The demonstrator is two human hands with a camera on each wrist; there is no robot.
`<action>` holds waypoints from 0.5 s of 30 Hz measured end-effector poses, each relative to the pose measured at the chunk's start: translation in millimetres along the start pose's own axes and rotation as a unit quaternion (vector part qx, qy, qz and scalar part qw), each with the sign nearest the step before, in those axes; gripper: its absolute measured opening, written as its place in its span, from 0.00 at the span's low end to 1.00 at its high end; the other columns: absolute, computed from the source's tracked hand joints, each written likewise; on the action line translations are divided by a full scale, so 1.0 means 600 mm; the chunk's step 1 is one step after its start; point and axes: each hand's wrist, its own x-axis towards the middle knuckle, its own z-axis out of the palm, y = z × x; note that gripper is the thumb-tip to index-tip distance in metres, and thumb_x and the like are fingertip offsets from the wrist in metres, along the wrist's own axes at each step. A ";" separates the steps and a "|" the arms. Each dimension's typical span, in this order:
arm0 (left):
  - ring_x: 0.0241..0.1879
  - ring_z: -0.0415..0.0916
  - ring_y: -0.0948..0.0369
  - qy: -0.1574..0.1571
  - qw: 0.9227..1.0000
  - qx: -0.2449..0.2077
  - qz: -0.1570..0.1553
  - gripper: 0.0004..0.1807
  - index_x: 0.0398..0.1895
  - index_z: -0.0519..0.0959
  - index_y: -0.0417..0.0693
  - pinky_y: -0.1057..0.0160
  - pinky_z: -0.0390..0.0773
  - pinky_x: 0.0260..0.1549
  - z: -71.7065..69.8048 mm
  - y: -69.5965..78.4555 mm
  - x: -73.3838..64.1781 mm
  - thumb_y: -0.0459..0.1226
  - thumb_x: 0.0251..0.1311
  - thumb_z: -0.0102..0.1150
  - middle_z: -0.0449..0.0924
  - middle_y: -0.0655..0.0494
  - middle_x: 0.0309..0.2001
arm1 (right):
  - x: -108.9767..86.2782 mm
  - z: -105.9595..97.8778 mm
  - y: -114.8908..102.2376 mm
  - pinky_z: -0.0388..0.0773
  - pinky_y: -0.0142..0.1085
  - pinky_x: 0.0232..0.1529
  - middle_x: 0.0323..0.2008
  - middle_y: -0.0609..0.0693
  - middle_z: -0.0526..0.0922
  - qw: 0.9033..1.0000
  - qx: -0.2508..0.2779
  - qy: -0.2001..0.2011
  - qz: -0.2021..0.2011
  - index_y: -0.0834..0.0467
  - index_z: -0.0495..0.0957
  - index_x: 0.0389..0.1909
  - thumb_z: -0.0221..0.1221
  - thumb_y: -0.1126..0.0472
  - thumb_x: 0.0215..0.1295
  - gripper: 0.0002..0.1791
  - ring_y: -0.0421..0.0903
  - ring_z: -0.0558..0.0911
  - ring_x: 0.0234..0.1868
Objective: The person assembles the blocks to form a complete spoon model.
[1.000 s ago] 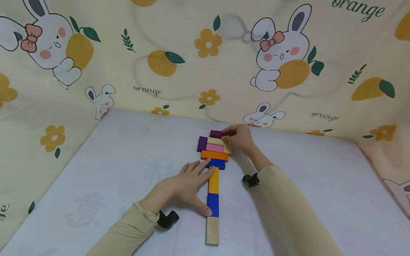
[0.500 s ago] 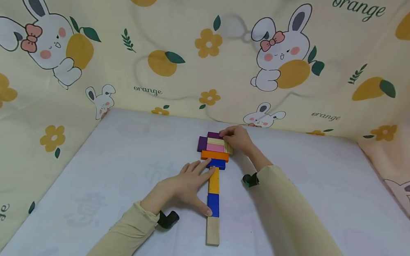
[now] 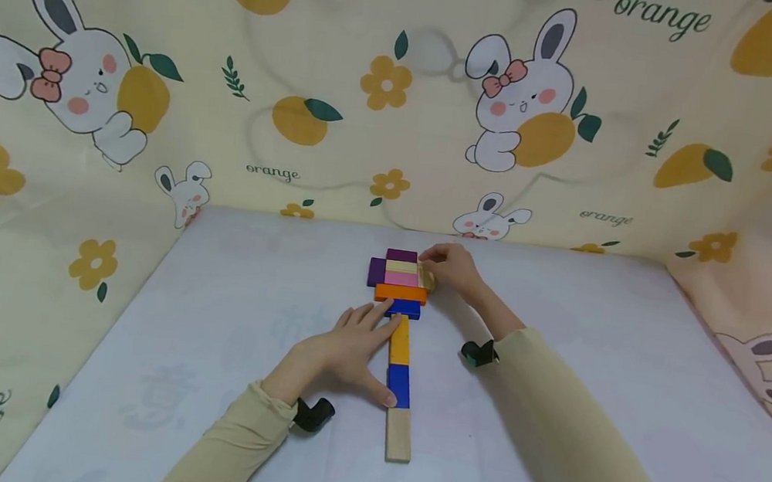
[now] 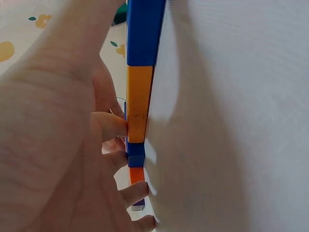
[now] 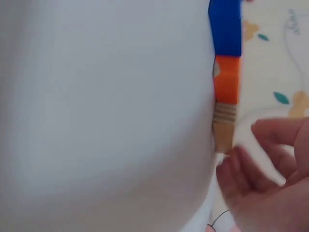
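Note:
My left hand (image 3: 347,350) lies with fingers spread over a flat row of wooden blocks. Its fingertips touch the upper blue block (image 3: 409,309) and the yellow block (image 3: 400,343); the thumb rests at the lower blue block (image 3: 399,382). At the far end, my right hand (image 3: 453,269) is beside the top purple block (image 3: 401,256) and a plain wood block (image 3: 427,278). In the right wrist view its fingers are parted and hold nothing. Between the side purple block (image 3: 376,272) and that plain block lie a pale strip (image 3: 400,266) and a pink block (image 3: 401,279).
An orange block (image 3: 400,294) lies crosswise below the pink one. A plain wood block (image 3: 398,436) forms the near end of the row. The white tabletop (image 3: 248,297) meets a patterned cloth backdrop (image 3: 348,51) behind the blocks.
The top purple block has shifted left and nearer, against the pale strip. My right hand has let go of it and moved slightly off. The left hand stays in place.

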 end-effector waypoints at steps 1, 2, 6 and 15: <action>0.75 0.32 0.45 0.000 1.000 0.000 -0.001 0.69 0.80 0.44 0.55 0.41 0.34 0.69 0.000 0.001 0.001 0.75 0.38 0.63 0.28 0.52 0.79 | -0.008 -0.003 0.002 0.76 0.45 0.53 0.49 0.55 0.82 1.000 0.005 0.012 0.001 0.61 0.83 0.46 0.58 0.63 0.69 0.10 0.54 0.76 0.50; 0.75 0.31 0.45 -0.001 1.000 0.001 -0.002 0.69 0.80 0.44 0.55 0.41 0.34 0.69 0.000 0.001 0.001 0.75 0.38 0.63 0.28 0.52 0.79 | -0.018 -0.006 0.002 0.76 0.45 0.53 0.49 0.56 0.82 1.000 0.013 0.023 0.003 0.61 0.83 0.46 0.58 0.63 0.68 0.10 0.54 0.76 0.51; 0.75 0.31 0.45 -0.002 1.000 -0.001 -0.005 0.69 0.80 0.44 0.54 0.42 0.34 0.69 0.000 0.003 0.001 0.74 0.38 0.64 0.28 0.51 0.79 | -0.057 -0.023 0.000 0.75 0.45 0.53 0.47 0.56 0.82 0.997 0.044 0.055 0.008 0.64 0.83 0.47 0.58 0.63 0.69 0.11 0.53 0.77 0.50; 0.75 0.29 0.45 0.001 1.000 -0.017 0.000 0.72 0.80 0.41 0.50 0.41 0.32 0.69 0.002 0.006 0.000 0.74 0.38 0.64 0.27 0.50 0.78 | -0.142 -0.058 -0.004 0.75 0.50 0.55 0.52 0.64 0.80 0.990 0.128 0.045 0.035 0.70 0.79 0.51 0.57 0.64 0.70 0.15 0.61 0.77 0.51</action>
